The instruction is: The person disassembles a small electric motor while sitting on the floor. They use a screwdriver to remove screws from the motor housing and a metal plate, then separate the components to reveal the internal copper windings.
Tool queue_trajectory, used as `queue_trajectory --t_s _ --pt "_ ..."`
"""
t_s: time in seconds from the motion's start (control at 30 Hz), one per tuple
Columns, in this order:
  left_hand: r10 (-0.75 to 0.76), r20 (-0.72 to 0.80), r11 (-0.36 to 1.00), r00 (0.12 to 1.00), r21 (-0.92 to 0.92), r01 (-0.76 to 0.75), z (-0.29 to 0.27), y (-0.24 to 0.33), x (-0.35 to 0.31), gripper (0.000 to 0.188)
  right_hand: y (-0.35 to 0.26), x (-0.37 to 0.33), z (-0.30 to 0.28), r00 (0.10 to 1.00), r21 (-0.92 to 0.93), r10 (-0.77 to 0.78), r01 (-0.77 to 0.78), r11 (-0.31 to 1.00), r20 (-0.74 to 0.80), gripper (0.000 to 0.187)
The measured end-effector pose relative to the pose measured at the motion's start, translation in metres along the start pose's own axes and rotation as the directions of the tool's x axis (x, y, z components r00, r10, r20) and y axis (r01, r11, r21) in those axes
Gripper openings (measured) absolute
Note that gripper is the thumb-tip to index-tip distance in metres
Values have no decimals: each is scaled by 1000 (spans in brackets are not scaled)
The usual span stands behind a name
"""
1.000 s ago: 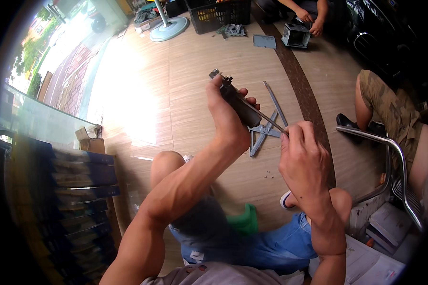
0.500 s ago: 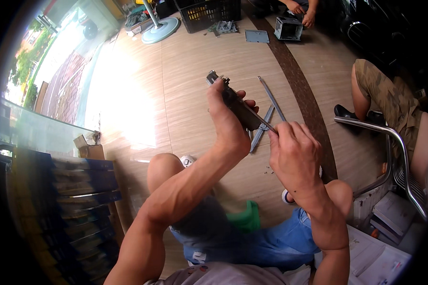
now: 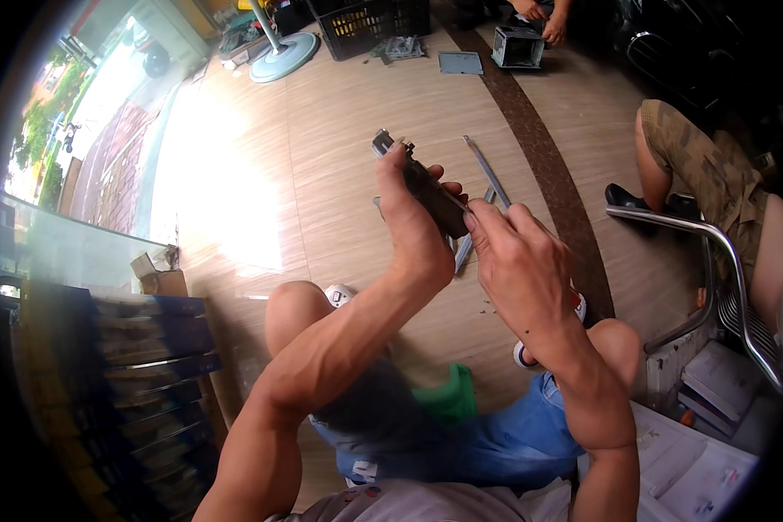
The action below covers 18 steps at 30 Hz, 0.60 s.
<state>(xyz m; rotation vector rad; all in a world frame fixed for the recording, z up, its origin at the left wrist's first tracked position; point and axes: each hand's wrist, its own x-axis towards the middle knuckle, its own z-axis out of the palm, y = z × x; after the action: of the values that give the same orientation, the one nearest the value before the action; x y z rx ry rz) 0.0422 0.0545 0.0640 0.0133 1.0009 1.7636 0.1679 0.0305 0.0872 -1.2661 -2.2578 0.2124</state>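
Note:
My left hand (image 3: pixel 403 209) is wrapped around a dark, long mechanical part (image 3: pixel 441 207) with a small metal fitting at its far end. The thumb lies along the near-left side and the fingertips show on the far right side. At the part's right edge, my right hand (image 3: pixel 527 261) is closed in a pinch on a thin rod (image 3: pixel 465 206). Only a short bit of this rod shows, and the fingers hide the rest. Beneath the hands, a grey metal strip (image 3: pixel 485 165) lies on the floor across another strip (image 3: pixel 465 254).
A person's hands (image 3: pixel 555 26) are at a metal box frame (image 3: pixel 517 50) at the far side, beside a flat grey plate (image 3: pixel 460 63). A black crate (image 3: pixel 370 33) and a round stand base (image 3: pixel 284 59) stand far left. A chair's metal tube (image 3: pixel 713 228) curves at right.
My right hand has moved up and left, closer to the dark part, so less of the thin rod shows between them. My left hand keeps its hold.

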Motion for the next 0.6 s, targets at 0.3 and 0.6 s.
queue_trajectory --t_s 0.3,0.6 --pt "-21 21 1000 1000 12 21 0 2 -4 50 0 4 9 1000 89 24 -25 996 7 14" --pt "13 64 1000 998 23 -14 -2 -1 -6 50 -4 7 8 998 162 34 -24 987 -62 13"
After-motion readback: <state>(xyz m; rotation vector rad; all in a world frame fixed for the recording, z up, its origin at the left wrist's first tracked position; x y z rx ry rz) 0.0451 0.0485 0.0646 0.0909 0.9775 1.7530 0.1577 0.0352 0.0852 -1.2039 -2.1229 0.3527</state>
